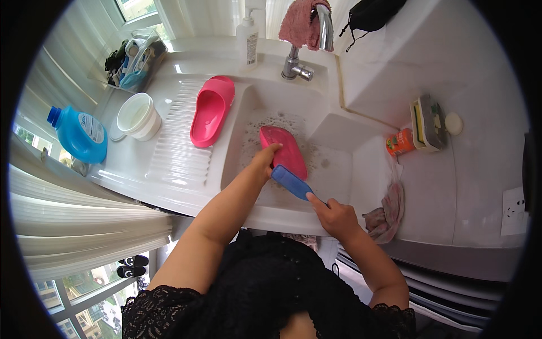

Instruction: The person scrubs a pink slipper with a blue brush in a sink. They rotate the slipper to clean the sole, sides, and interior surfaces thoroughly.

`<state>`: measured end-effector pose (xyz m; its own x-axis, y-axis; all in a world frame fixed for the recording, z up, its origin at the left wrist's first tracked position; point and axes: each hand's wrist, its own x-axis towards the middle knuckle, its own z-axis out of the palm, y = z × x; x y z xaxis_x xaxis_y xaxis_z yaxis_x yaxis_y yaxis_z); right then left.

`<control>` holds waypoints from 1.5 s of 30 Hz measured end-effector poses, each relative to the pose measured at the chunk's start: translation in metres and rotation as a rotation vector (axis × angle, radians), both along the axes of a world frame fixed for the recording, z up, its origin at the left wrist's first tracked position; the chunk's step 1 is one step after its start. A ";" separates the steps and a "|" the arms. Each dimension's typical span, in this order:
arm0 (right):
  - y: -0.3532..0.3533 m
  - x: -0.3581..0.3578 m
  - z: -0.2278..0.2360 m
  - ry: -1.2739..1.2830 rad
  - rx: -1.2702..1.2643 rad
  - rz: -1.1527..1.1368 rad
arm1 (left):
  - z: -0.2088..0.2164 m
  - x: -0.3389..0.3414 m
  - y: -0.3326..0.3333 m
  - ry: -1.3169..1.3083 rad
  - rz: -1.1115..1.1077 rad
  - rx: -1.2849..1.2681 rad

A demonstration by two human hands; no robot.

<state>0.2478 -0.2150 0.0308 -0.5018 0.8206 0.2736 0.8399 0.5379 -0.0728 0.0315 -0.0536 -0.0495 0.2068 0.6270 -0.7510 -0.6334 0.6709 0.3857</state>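
Observation:
Over the white sink basin, my left hand grips a pink slide slipper by its near-left edge, with the thumb lying on it. The slipper is turned so that its smooth pink side faces up. My right hand is closed round the handle of a blue scrubbing brush. The brush head lies beside the near end of the slipper, close to my left fingers; its bristles are hidden beneath. A second pink slipper rests on the ribbed washboard left of the basin. Suds and grey water show around the held slipper.
At the left stand a blue detergent bottle, a white tub and a clear bin of brushes. A pump bottle and a faucet draped with a pink cloth are behind. Right: an orange can and a rag.

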 end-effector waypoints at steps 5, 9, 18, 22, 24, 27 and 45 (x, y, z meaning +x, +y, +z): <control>-0.001 0.036 -0.005 -0.025 0.000 -0.007 | -0.013 -0.020 0.008 -0.083 0.004 0.046; 0.004 0.035 0.000 0.029 -0.004 0.033 | -0.004 -0.006 0.002 -0.092 -0.030 0.003; 0.008 0.040 -0.004 0.008 0.023 0.069 | -0.016 -0.017 0.005 -0.077 -0.023 0.007; 0.011 0.048 0.002 0.033 0.020 0.090 | -0.016 -0.013 0.004 -0.107 -0.041 0.004; 0.017 0.021 0.005 0.005 0.042 0.126 | -0.011 -0.009 0.002 -0.099 -0.053 -0.016; 0.021 0.002 0.004 0.008 0.044 0.121 | -0.003 -0.014 0.002 -0.020 -0.140 -0.027; 0.052 0.056 -0.046 -0.065 -0.508 -0.182 | -0.016 -0.031 0.012 -0.168 0.052 -0.128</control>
